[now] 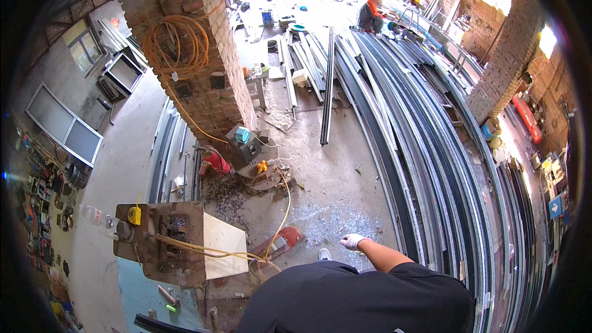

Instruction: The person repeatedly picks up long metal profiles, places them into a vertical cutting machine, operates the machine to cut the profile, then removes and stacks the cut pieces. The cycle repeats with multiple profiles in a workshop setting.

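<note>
My right hand (354, 241), in a white glove, hangs over the concrete floor beside long metal profiles (430, 162). Its fingers look partly curled, and whether they hold anything is too small to tell. My left hand is out of view. Before me the floor carries a patch of pale shavings (340, 219). To the left stands a rusty metal machine (159, 240) with yellow hoses (208, 249) running from it. A yellow tape measure (134, 215) rests on its top, near a clear plastic bottle (92, 216).
A brick pillar (194, 18) bears a coiled orange hose (175, 44). At its foot are a red fire extinguisher (215, 163) and a grey box (245, 150). One dark profile (328, 88) points toward me. A person (371, 14) sits at the far end.
</note>
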Demonstrator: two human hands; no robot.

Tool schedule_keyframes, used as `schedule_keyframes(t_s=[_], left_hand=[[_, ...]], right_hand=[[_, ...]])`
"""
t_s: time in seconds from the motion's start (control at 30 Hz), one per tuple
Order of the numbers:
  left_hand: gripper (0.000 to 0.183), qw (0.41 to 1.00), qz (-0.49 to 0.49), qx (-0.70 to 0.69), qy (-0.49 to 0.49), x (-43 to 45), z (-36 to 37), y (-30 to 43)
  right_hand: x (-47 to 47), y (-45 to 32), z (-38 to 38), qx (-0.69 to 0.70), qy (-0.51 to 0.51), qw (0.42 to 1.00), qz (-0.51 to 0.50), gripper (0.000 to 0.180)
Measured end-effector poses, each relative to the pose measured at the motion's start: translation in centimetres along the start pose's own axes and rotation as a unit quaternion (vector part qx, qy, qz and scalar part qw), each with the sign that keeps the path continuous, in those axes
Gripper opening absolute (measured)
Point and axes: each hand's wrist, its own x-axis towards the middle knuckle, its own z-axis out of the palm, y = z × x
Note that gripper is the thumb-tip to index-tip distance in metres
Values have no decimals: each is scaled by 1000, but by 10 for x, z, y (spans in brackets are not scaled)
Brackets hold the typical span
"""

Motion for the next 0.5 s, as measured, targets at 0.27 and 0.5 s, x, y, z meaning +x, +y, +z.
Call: schedule_keyframes(t_s=[0.27,0.5], left_hand=[[108,994,43,-102,-14,-2,-71,-31],[113,834,310,-449,-75,0,-132,-26]], right_hand=[[10,-36,5,-3,-24,998,-55,53],[-25,-158,-32,37,98,922,-373,40]])
